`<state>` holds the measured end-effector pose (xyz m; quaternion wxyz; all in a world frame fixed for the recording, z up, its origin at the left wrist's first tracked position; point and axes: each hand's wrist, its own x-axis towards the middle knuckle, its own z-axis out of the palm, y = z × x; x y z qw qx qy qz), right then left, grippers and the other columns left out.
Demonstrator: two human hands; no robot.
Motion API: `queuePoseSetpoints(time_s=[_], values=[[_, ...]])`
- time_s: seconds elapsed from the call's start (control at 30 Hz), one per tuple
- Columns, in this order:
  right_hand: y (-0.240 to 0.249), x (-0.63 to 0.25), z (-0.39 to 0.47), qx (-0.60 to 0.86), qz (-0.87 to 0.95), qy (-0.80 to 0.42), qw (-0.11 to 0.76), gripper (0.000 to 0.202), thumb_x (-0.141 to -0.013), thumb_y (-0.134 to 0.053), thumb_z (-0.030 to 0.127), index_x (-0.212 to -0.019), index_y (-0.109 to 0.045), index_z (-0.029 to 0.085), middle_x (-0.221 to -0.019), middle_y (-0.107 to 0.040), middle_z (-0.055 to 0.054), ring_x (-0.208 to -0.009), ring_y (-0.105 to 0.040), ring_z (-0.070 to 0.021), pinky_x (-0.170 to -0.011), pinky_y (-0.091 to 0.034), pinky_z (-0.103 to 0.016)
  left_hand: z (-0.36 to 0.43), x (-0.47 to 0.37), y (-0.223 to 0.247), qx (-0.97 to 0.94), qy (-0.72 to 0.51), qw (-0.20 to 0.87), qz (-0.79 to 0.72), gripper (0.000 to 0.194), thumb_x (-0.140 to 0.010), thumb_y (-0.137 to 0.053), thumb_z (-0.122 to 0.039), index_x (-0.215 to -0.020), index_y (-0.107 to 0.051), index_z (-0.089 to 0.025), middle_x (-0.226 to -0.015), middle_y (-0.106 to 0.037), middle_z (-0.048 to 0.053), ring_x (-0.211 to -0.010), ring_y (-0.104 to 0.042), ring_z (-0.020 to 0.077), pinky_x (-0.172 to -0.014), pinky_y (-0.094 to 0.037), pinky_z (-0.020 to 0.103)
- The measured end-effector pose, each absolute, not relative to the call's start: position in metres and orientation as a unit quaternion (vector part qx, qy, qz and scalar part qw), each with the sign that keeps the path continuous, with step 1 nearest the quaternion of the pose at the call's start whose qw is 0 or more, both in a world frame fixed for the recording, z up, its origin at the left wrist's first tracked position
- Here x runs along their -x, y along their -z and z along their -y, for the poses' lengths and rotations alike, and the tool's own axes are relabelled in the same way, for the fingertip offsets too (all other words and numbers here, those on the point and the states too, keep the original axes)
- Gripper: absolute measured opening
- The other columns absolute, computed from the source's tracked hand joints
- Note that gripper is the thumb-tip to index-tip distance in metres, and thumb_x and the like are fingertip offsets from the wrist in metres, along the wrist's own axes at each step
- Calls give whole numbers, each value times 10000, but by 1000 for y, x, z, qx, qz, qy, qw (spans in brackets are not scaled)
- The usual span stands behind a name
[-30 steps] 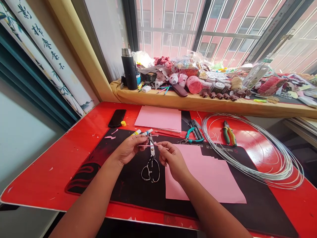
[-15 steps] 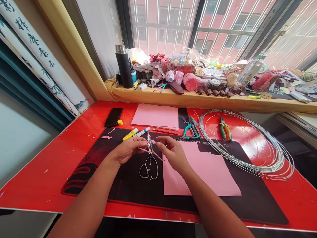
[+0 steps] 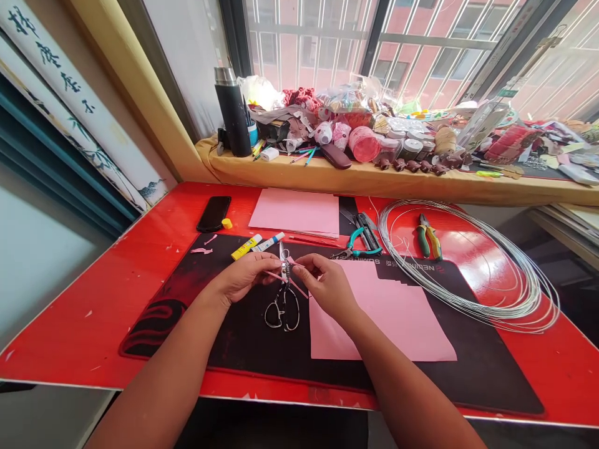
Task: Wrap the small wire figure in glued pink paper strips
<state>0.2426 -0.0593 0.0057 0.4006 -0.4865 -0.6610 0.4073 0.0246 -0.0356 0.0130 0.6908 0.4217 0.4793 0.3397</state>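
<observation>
Above the black desk mat (image 3: 253,349), both hands close on a thin pink strip (image 3: 298,288), which looks like paper-wrapped wire. My left hand (image 3: 248,274) pinches it from the left, and my right hand (image 3: 325,284) pinches it from the right. Between the fingertips shows a small loop (image 3: 285,254); its exact form is too small to tell. Just beneath lie scissors (image 3: 283,308) on the mat, handles toward me, blades partly hidden behind the fingers. Pink paper sheets (image 3: 374,330) lie under my right wrist.
Beyond the hands are two glue tubes (image 3: 255,246), a phone (image 3: 214,213) and a pink paper stack (image 3: 294,212). Teal pliers (image 3: 358,244), a wire coil (image 3: 496,305) and green-yellow pliers (image 3: 429,238) lie to the right. A black thermos (image 3: 233,112) stands on the cluttered sill.
The fingers have drawn slightly closer together around the pink strip, and the small loop now shows above them. The camera view has shifted a little; the tabletop things stay where they were.
</observation>
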Motion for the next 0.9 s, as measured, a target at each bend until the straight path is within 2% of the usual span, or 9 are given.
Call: queuePoseSetpoints(time_s=[0.27, 0.5, 0.63, 0.73, 0.9], values=[[-5, -243, 59, 515, 665, -384, 381, 209, -967, -693, 426, -948, -767, 232, -776, -734, -32, -691, -605, -194, -633, -422, -321, 34, -26, -8, -483, -335, 643, -491, 339, -745, -856, -470, -750, -747, -149, -733, -630, 33, -639, -491, 119, -575, -357, 244], [-6, -244, 57, 532, 663, -368, 376, 247, -976, -674, 442, -895, -760, 226, -742, -719, -18, -660, -576, -182, -613, -386, -321, 34, -27, -11, -491, -332, 645, -482, 448, -761, -848, -577, -843, -767, -144, -768, -681, 53, -648, -509, 124, -580, -344, 252], [-4, -246, 56, 536, 663, -366, 374, 266, -971, -680, 464, -874, -754, 228, -704, -686, -8, -638, -554, -179, -602, -375, -318, 35, -25, -11, -508, -324, 639, -478, 414, -775, -855, -531, -926, -769, -155, -797, -692, 42, -650, -520, 124, -592, -347, 262], [-3, -246, 54, 544, 659, -360, 375, 272, -969, -677, 462, -850, -746, 228, -690, -672, -4, -631, -549, -179, -599, -368, -318, 36, -25, -10, -517, -319, 638, -474, 428, -734, -894, -445, -1031, -767, -165, -825, -708, 36, -674, -551, 136, -618, -376, 273], [-3, -246, 52, 553, 648, -360, 381, 272, -956, -679, 461, -826, -735, 229, -671, -662, -5, -620, -551, -184, -589, -359, -318, 38, -26, -8, -511, -318, 638, -480, 469, -688, -920, -349, -1088, -749, -175, -775, -677, 4, -692, -587, 151, -629, -390, 277]])
